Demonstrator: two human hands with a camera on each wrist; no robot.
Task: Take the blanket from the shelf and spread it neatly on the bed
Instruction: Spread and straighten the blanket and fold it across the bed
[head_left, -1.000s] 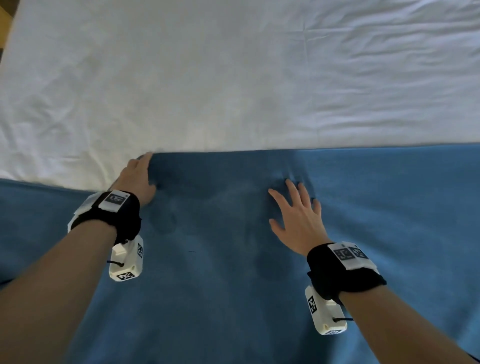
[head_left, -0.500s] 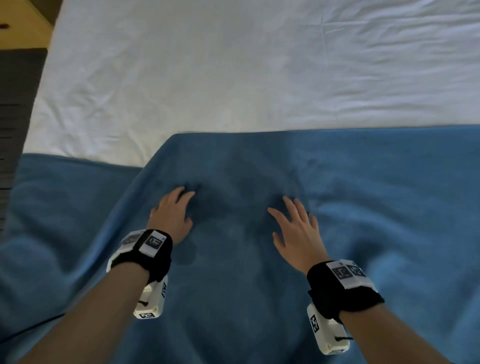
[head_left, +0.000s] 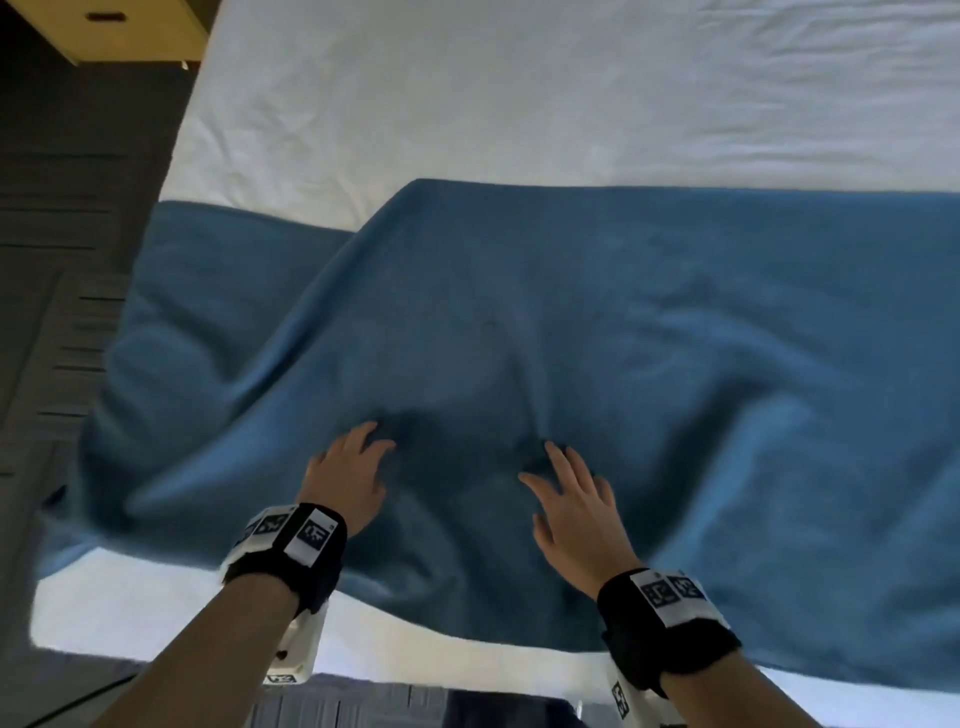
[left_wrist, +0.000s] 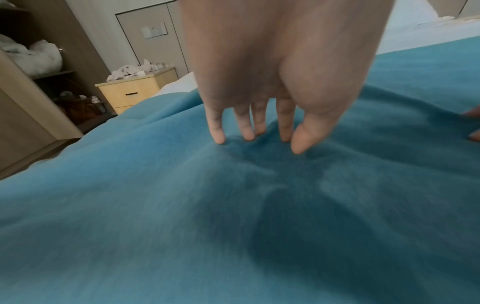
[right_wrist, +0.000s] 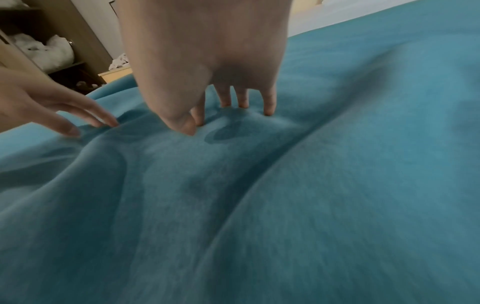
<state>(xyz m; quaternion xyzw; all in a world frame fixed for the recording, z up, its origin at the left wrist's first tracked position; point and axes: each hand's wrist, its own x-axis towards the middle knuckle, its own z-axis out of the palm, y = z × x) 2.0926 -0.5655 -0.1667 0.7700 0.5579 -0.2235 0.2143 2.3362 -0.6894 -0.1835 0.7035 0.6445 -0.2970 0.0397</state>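
Blanket (head_left: 597, 322) has slid toward 6 o'clock off the white bed (head_left: 519, 104); left hand (head_left: 345, 478) and right hand (head_left: 574, 506), fingers spread, press it, rumpling it.

Blanket (head_left: 649, 338): blue, soft fleece-like pile, lying across the near part of the bed (head_left: 519, 104), which is covered by a white, lightly creased sheet. Far edge is running roughly straight across the sheet; left portion is lying lower and rumpled, draping over the bed's left side. Folds and ridges are being shown through the middle; near edge is lying short of the mattress edge.
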